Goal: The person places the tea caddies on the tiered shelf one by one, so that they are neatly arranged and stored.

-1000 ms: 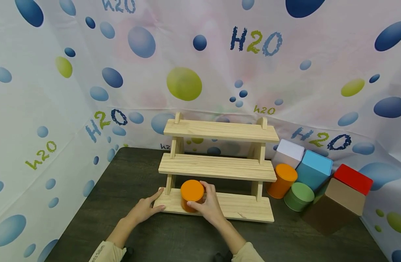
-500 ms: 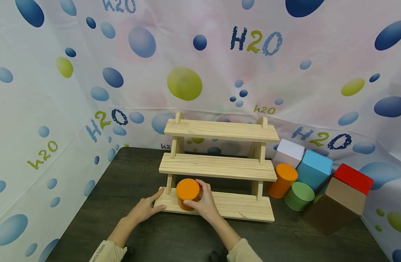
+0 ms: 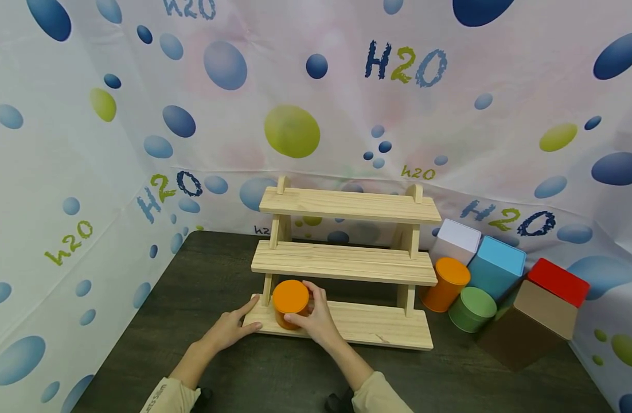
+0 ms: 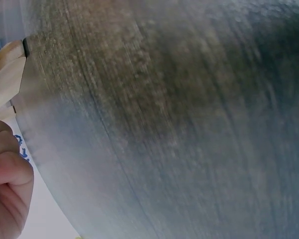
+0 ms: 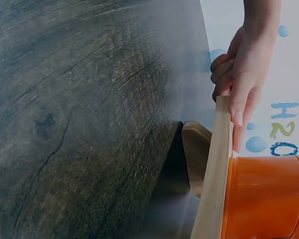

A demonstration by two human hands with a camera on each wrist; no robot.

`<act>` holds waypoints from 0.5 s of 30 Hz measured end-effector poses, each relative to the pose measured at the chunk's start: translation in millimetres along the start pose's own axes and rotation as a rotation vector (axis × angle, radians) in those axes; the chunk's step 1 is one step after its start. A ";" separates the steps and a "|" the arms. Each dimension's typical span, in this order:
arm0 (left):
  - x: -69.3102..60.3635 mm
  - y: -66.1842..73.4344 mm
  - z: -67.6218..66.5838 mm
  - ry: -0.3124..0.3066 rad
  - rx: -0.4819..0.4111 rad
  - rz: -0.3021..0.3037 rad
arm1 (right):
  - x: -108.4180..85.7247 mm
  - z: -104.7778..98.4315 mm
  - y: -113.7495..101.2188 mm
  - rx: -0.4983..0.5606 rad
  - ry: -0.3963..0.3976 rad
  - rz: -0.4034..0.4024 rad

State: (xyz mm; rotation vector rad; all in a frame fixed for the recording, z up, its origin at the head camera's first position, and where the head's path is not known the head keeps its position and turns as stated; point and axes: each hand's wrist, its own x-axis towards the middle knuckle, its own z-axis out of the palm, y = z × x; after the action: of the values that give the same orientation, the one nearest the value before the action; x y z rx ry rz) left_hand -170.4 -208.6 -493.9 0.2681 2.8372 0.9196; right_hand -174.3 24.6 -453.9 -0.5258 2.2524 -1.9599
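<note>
A big white sheet (image 3: 347,126) with blue and green spots is hanging behind everything. A dark table (image 3: 409,378) is spreading out below. On it a wooden stand (image 3: 347,264) is standing, with three boards going up like steps. To its right, a tall brown box (image 3: 533,327) is standing nearest me. A blue box (image 3: 496,264) is standing further back, a white box (image 3: 455,238) is sitting just beside it, and a red box (image 3: 558,281) is peeking out behind the brown one. My left hand (image 3: 225,330) is holding the left end of the bottom board (image 3: 383,324), thumb lying on top. My right hand (image 3: 316,314) is gripping an orange tin (image 3: 291,298), thumb pressing the front and fingers going round the right side. That tin is standing upright, touching the bottom board near its left end. Another orange tin (image 3: 447,284) is standing just right of the stand. A short green tin (image 3: 472,310) is standing next to that one.
</note>
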 end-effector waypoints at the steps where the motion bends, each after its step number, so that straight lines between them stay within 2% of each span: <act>1: 0.2 -0.5 0.1 -0.001 -0.003 0.003 | -1.1 0.4 -3.8 0.001 -0.005 -0.001; 6: 1.6 -2.8 0.9 -0.003 -0.014 0.006 | -2.1 2.7 -6.9 0.023 -0.017 -0.006; 12: 2.0 -3.6 1.3 -0.005 -0.009 0.001 | 7.1 7.2 23.6 0.008 -0.005 -0.031; 15: 1.7 -3.4 0.5 -0.009 -0.010 0.006 | 8.2 8.8 27.3 -0.012 -0.004 -0.031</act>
State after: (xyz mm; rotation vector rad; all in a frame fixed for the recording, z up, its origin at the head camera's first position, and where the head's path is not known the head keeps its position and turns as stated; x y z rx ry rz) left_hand -172.4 -210.6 -496.4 0.2793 2.8249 0.9307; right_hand -184.4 16.5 -480.9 -0.5686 2.2681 -1.9589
